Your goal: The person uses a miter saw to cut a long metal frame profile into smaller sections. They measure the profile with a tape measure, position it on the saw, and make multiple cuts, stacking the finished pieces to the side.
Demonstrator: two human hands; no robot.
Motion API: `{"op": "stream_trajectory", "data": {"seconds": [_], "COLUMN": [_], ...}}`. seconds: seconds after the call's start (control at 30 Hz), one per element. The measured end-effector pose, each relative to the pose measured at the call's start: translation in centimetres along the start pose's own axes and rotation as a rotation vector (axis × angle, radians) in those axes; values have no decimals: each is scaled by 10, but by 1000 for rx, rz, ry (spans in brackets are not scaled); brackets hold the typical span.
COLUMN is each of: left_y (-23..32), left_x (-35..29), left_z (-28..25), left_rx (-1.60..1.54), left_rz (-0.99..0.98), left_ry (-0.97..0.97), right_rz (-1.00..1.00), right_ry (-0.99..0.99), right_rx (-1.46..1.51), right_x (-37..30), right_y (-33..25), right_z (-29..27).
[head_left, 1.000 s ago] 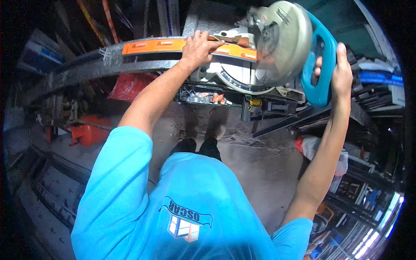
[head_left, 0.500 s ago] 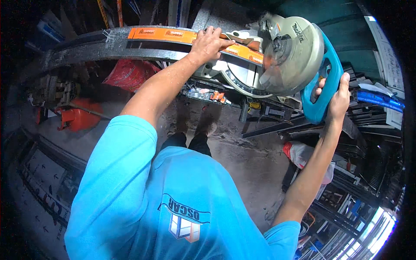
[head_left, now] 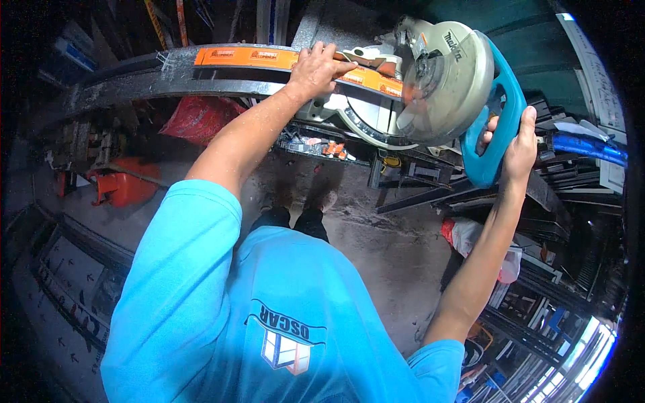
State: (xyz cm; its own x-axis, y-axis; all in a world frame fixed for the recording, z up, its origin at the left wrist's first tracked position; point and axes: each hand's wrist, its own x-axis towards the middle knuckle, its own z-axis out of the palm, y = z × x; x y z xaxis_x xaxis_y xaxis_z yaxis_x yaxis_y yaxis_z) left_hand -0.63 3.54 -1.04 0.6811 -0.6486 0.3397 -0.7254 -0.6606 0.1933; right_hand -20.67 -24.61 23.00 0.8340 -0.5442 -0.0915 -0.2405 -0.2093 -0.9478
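A long metal profile with orange film [head_left: 232,58] lies across the bed of a miter saw [head_left: 453,87] at the top of the view. My left hand [head_left: 314,72] is closed over this profile, left of the blade guard, thumb stretched to the right. The profile's right end runs up to the guard, where the blade and the exact contact are hidden. On the right, my right hand [head_left: 519,148] wraps round the saw's teal loop handle [head_left: 480,171]. Its fingers pass through the loop, partly hidden by it.
A long metal support [head_left: 141,82] extends left from the saw. Beneath it hangs a red bag [head_left: 201,119], with an orange container [head_left: 131,181] on the floor. Dark metal profiles [head_left: 571,178] and a blue wrapped bundle [head_left: 590,150] crowd the right. A white-and-red plastic bag [head_left: 467,235] sits below.
Both hands keep their holds. The saw, profile and hands appear slightly further left and higher in the picture; little else differs.
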Motion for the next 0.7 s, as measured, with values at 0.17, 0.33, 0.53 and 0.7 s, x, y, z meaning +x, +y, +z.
{"op": "stream_trajectory", "data": {"seconds": [0.17, 0.33, 0.53, 0.7], "left_y": [0, 1, 0, -1], "left_x": [0, 0, -1, 0], "left_z": [-1, -1, -1, 1], "left_rx": [1, 4, 11, -5], "left_rz": [-16, -15, 6, 14], "left_ry": [-22, -24, -3, 1], "right_rz": [-10, -17, -40, -51], "right_ry": [5, 6, 63, 52], "right_rx": [32, 38, 19, 2], "right_x": [-2, 0, -3, -1], "right_y": [-1, 3, -1, 2], "right_z": [3, 1, 9, 3]}}
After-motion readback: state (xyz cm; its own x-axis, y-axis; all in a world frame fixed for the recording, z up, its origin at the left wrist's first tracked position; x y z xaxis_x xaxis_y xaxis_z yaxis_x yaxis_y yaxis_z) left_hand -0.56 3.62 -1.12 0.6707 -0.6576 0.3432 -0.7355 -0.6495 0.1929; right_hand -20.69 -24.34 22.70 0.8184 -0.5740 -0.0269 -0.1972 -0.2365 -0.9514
